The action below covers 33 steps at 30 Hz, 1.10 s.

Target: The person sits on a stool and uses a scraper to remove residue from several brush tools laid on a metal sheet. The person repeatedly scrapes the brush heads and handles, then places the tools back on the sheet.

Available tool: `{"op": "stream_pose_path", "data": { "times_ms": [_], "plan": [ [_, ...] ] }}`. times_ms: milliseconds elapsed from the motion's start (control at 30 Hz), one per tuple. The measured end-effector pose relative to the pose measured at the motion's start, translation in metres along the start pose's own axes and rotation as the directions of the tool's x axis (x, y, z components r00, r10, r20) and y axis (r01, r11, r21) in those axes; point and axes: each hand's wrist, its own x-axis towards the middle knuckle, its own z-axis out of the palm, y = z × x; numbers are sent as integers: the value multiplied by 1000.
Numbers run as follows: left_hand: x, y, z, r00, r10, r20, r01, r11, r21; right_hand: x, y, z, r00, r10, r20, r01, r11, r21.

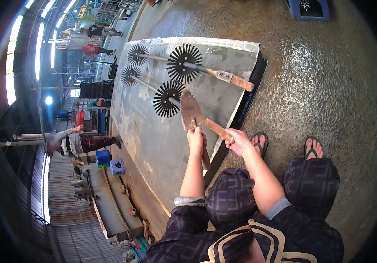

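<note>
The left hand (196,139) is wrapped tight around the handle of a rusty brown flat-bladed metal hatchet (191,111), blade pointing up over the grey metal sheet tabletop (153,144). The right hand (237,141) is closed on the rusty square end of a grey steel rod (217,129) carrying a black toothed disc (166,99), which lies flat on the tabletop just beside the blade. A second long rod with black toothed discs (184,63) rests higher up the tabletop, well apart from both hands. Bare feet in dark flip-flops (313,147) stand on the speckled concrete floor (328,79).
</note>
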Motion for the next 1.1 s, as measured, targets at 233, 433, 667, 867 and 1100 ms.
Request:
{"op": "stream_pose_path", "data": {
  "times_ms": [233,433,667,867,1100],
  "plan": [
    [1,-6,-3,1000,-8,-12,8,1000,-14,5,5,-5,1000,12,23,-12,1000,14],
    [-2,-4,-2,999,-28,20,29,998,-50,5,4,-4,1000,6,16,-6,999,33],
    [-3,-11,0,1000,-24,-1,24,994,-103,5,5,-5,1000,14,13,-14,1000,22],
    [5,-13,2,1000,-25,-11,23,991,-133,7,4,-3,1000,-5,-17,6,999,44],
    [8,-15,5,999,-33,-16,29,980,-197,7,5,-4,1000,-8,5,7,999,45]
  ]
}}
